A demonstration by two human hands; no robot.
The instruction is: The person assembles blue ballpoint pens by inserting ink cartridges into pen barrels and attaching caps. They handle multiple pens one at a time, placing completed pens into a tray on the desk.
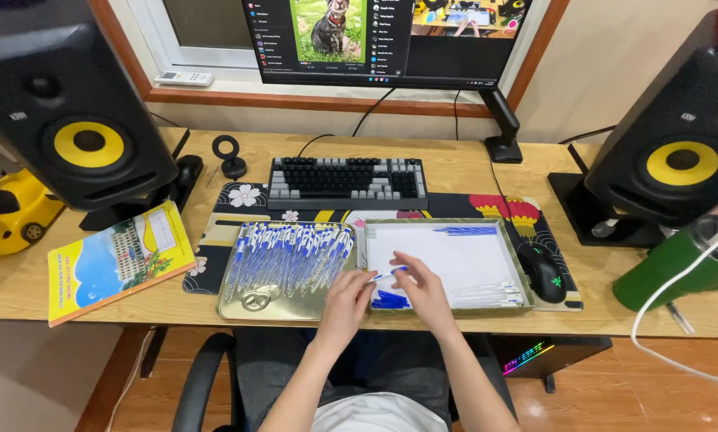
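Low in the middle of the frame, the left hand (348, 298) and the right hand (420, 290) meet over the near edge of a shallow white-lined box (445, 262), and together they pinch a single blue and white pen (389, 274) between their fingertips, the left at one end and the right at the other. The pen sits just above the lower left corner of the box, where a small heap of blue caps (391, 301) lies beneath the right hand. In the lower right corner of the box rests a row of clear pen barrels (493, 294), and near its far rim lie a few blue refills (464, 230). Just to the left of the box, touching it, a gold metal tray (255, 302) is packed with many blue pens (291, 258). Both containers sit on a patterned desk mat (227, 210), with a keyboard (347, 181) above them and a black mouse (542, 273) just right of the box. Further out stand two black speakers with yellow cones, a booklet (119, 260) at lower left, and a green tumbler (683, 260) at right.
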